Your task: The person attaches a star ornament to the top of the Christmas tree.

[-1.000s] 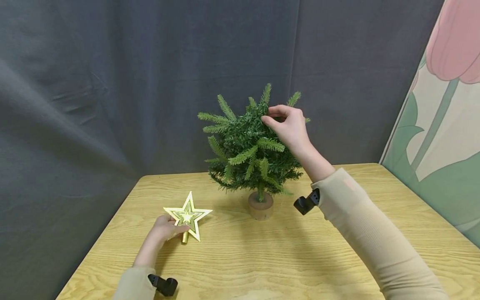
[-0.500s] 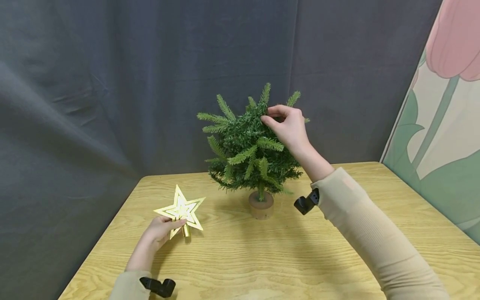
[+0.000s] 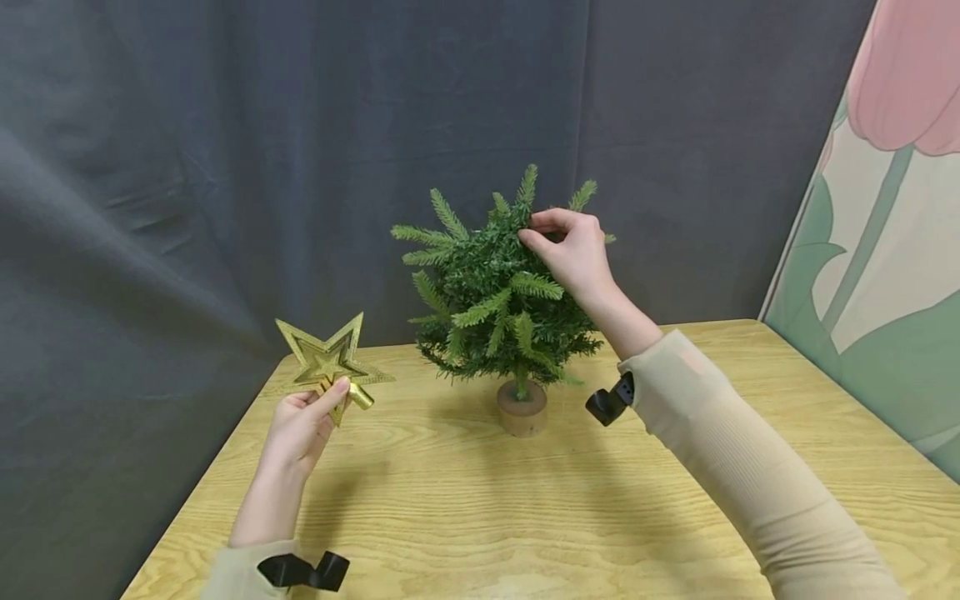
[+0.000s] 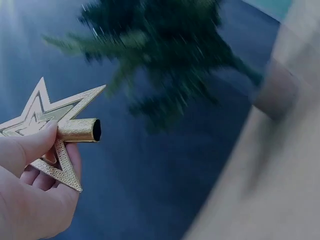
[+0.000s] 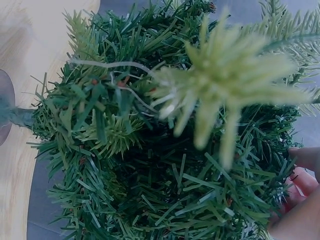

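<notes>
A gold star tree topper (image 3: 327, 360) is held in my left hand (image 3: 296, 429), raised over the left part of the table. The thumb presses on the star's front with the fingers behind it. In the left wrist view the topper's hollow gold tube (image 4: 80, 131) points right, its open end showing dark. A small green artificial Christmas tree (image 3: 495, 292) stands upright on a round wooden base (image 3: 522, 410). My right hand (image 3: 581, 254) pinches a branch near the treetop between thumb and fingers; the right wrist view shows the fingertips (image 5: 296, 187) partly hidden by the needles.
The light wooden table (image 3: 450, 517) ends at the back against a dark grey curtain (image 3: 360, 125). On the right stands a panel (image 3: 900, 317) painted with a pink tulip. A thin pale strand (image 5: 112, 65) runs through the branches in the right wrist view.
My left hand has lifted the star topper up and leftward from close over the table, turning it so its tube tips to the right. My right hand stays at the treetop.
</notes>
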Available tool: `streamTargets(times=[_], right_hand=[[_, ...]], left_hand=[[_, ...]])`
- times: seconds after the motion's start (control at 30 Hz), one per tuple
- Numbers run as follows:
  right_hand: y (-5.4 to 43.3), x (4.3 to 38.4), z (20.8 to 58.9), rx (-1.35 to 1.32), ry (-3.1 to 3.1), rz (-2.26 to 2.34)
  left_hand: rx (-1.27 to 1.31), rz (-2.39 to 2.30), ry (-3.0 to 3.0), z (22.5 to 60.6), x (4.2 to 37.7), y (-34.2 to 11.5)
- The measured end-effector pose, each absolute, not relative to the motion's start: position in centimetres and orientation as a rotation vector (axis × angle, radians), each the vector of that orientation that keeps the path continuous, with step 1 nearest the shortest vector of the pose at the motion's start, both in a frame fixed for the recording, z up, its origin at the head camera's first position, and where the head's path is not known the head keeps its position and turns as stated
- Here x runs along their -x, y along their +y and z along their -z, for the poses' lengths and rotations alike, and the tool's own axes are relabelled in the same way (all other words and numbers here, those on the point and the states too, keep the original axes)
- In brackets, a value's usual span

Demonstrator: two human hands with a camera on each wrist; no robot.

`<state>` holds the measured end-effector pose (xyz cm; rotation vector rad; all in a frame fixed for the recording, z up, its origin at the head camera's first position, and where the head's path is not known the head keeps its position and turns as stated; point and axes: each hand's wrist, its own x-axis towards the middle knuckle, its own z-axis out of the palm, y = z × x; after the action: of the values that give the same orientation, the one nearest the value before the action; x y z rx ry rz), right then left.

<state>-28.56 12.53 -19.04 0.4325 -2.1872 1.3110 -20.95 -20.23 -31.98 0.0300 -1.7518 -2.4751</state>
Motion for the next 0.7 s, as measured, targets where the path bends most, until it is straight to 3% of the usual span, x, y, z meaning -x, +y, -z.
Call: streamTargets(times=[0.7], right_hand=[[12.4, 28.4, 19.0, -0.425, -2.178, -1.297]], left_hand=[[0.450, 2.281, -1.599, 21.8, 21.1, -17.1]])
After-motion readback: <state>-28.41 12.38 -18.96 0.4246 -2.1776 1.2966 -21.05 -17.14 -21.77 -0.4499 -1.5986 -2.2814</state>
